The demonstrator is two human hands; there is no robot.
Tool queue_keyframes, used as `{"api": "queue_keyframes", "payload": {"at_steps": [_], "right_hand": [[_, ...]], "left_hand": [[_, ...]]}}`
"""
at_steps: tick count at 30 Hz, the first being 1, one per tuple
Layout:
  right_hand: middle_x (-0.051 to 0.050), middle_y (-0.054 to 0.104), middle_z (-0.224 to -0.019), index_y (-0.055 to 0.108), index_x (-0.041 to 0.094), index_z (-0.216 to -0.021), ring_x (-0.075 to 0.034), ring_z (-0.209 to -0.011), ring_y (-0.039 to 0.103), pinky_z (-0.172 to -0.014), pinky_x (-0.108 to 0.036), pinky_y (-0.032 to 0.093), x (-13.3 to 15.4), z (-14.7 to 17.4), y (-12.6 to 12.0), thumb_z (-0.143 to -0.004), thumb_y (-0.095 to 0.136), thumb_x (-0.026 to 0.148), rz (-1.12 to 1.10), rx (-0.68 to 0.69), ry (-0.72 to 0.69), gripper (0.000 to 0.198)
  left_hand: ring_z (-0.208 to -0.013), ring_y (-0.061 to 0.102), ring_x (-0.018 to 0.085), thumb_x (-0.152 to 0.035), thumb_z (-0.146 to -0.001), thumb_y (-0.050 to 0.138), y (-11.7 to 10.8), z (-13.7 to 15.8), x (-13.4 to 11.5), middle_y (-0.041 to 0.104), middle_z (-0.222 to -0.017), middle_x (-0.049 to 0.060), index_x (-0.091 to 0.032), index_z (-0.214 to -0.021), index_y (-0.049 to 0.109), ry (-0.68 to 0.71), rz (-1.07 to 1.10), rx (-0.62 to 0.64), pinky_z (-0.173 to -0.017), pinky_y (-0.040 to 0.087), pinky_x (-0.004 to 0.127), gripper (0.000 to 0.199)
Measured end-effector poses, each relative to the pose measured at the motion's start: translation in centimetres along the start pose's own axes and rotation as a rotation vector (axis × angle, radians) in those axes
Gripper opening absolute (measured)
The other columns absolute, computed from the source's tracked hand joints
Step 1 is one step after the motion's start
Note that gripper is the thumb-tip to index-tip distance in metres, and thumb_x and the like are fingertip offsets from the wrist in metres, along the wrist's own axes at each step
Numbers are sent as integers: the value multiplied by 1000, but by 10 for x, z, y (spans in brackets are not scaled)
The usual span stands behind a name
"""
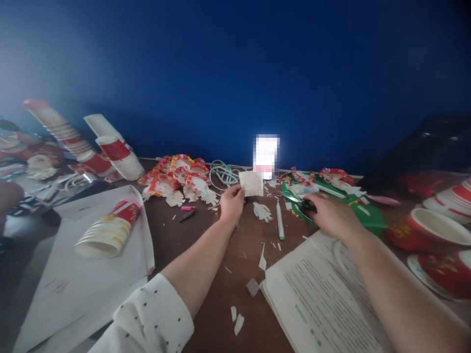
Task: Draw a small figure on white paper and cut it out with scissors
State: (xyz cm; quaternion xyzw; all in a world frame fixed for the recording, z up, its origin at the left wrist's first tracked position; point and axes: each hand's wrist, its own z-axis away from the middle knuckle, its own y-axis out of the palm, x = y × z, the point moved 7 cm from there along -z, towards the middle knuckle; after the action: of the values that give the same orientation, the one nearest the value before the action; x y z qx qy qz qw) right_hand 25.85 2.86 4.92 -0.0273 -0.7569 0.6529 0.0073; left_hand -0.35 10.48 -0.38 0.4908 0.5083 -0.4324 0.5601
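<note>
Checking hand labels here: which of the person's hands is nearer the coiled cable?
Left. The left hand is just in front of the coiled cable, holding a piece of paper; the right hand, holding scissors, is farther off to the cable's right.

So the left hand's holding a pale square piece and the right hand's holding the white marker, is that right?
Not quite: the head view shows the right hand holding scissors; the white marker lies on the table. The left hand does hold the pale square piece.
</note>
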Motion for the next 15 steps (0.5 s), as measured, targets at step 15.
{"api": "queue_keyframes", "payload": {"at_steps": [15], "right_hand": [[-6, 74, -88, 64, 21, -118, -22, -81, 69, -59, -29, 49, 19, 2, -5, -71, 70, 32, -1239, -88, 203, 48]], "left_hand": [[-59, 57, 9, -19, -76, 64, 2, 3, -2, 70, -76, 1, -14, -89, 74, -32, 146, 5, -56, 50, 20, 17]]}}
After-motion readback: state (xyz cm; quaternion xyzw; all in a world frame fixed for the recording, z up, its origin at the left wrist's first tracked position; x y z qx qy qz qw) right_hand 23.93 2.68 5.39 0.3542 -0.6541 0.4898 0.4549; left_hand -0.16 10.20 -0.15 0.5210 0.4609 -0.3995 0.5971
